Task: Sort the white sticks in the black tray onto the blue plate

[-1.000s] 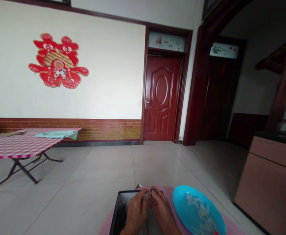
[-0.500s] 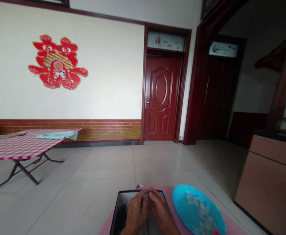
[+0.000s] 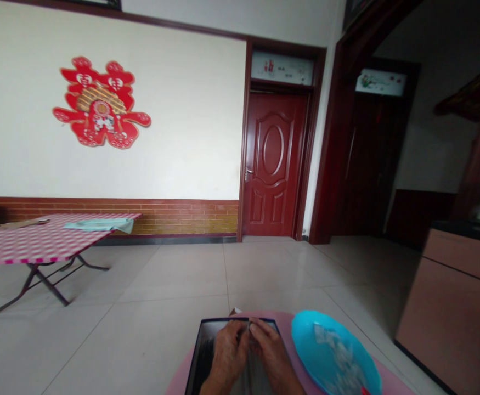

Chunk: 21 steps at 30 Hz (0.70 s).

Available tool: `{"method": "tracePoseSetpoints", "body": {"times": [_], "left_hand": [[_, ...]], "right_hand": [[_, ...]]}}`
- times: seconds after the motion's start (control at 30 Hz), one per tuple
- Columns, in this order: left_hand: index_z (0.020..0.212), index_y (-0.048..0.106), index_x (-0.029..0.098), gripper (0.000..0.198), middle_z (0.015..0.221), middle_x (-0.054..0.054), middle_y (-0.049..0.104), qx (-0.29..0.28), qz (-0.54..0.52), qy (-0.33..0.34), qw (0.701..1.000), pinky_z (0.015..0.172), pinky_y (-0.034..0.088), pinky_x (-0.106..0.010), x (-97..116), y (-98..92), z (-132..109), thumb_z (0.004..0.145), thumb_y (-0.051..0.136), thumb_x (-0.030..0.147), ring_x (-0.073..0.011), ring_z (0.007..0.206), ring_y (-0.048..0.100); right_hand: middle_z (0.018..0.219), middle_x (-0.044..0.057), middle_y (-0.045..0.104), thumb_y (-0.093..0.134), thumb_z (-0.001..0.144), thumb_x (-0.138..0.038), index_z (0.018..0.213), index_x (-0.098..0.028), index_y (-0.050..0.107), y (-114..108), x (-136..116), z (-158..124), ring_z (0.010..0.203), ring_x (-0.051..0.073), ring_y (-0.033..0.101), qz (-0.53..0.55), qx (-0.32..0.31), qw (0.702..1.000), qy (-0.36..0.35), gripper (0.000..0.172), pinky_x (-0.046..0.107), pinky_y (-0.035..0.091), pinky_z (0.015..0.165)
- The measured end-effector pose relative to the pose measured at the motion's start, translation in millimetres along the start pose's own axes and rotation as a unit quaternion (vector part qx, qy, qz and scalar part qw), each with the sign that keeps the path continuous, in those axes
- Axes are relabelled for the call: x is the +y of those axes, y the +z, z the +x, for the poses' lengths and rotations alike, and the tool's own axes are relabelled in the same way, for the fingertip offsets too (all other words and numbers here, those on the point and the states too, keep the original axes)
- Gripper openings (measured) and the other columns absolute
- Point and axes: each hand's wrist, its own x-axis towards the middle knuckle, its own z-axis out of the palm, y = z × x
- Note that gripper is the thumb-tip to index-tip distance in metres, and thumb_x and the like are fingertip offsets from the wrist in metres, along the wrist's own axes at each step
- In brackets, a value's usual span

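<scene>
Over a dark-rimmed shallow box, my left hand and my right hand meet with their fingertips pinched together. Something small and pale is between the fingers, too small and blurred to name. A thin dark rod or line runs down below the fingers towards the bottom edge; its kind is unclear. To the right of my right hand sits a bright blue plastic bowl, holding several small clear or whitish pieces and a bit of red at the lower edge.
Box and bowl stand on a round pink tabletop. A folding table with a checked cover and a pale green cloth is at the left. A brown cabinet stands right. Beyond the tiled floor is a red door.
The whole view has shifted slightly, with the room now a little further right. My hands stay together above the box, their fingers only slightly moved.
</scene>
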Motion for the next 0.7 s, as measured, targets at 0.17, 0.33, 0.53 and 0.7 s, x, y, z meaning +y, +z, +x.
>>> {"method": "tracePoseSetpoints", "body": {"times": [0.17, 0.33, 0.53, 0.7], "left_hand": [[0.09, 0.067, 0.021, 0.024, 0.079, -0.005, 0.071, 0.05, 0.067, 0.072, 0.994, 0.068, 0.055, -0.028, -4.3, 3.8, -2.3, 0.089, 0.043, 0.023, -0.0182, 0.074, 0.068], [0.091, 0.066, 0.021, 0.028, 0.082, -0.006, 0.071, 0.101, 0.144, 0.141, 0.974, 0.071, 0.056, -0.034, -1.1, 1.5, -0.5, 0.092, 0.038, 0.022, -0.0207, 0.078, 0.068], [0.094, 0.066, 0.021, 0.028, 0.086, -0.006, 0.07, 0.059, 0.134, 0.146, 0.978, 0.072, 0.055, -0.037, 12.1, -3.7, 4.1, 0.091, 0.038, 0.017, -0.0205, 0.08, 0.065], [0.09, 0.065, 0.021, 0.026, 0.078, -0.005, 0.068, 0.01, 0.129, 0.125, 0.984, 0.075, 0.053, -0.039, 9.3, 1.8, -1.1, 0.09, 0.04, 0.016, -0.0209, 0.077, 0.064]], "right_hand": [[0.107, 0.009, 0.07, 0.071, 0.065, -0.045, 0.094, -0.02, 0.072, -6.1, -3.0, 1.0, 0.095, 0.025, 0.064, -0.071, 0.01, 0.997, -0.009, 0.038, 0.032, 0.052, 0.074], [0.074, 0.004, 0.069, 0.063, 0.071, -0.045, 0.085, -0.018, 0.07, -8.0, 1.1, 5.8, 0.068, 0.019, 0.062, -0.136, 0.016, 0.99, -0.02, 0.031, 0.027, 0.047, 0.059], [0.069, 0.004, 0.067, 0.051, 0.078, -0.045, 0.069, -0.021, 0.065, -1.7, -7.3, 1.5, 0.069, 0.02, 0.06, -0.29, 0.054, 0.947, -0.127, 0.029, 0.029, 0.045, 0.065], [0.072, 0.008, 0.07, 0.044, 0.08, -0.046, 0.062, -0.025, 0.062, -4.3, -8.5, 2.1, 0.07, 0.022, 0.061, -0.361, 0.078, 0.915, -0.163, 0.033, 0.032, 0.046, 0.068]]}}
